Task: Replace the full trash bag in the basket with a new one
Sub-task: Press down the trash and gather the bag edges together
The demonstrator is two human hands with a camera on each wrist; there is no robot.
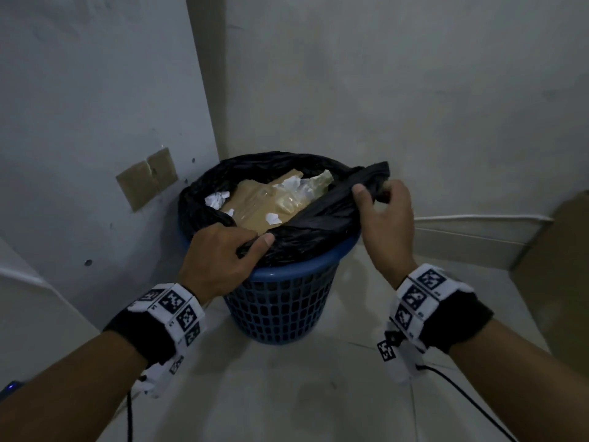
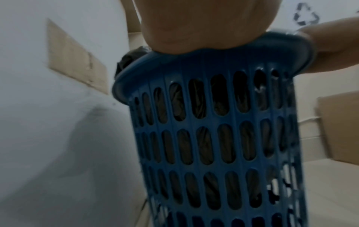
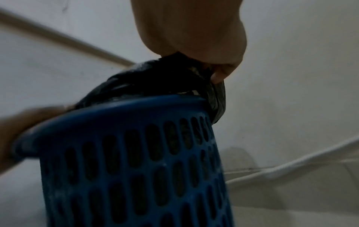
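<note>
Trash bag (image 1: 306, 231), black and full, is seated in the blue basket (image 1: 287, 301); its rim is gripped by the left hand (image 1: 220, 253); its raised edge is pinched by the right hand (image 1: 387, 215).

Basket (image 1: 280, 301): blue, perforated plastic, stood upright on floor in wall corner.
Trash bag (image 1: 306, 231): black, seated inside basket, mouth open, near edge lifted off rim; held cardboard and crumpled paper.
</note>
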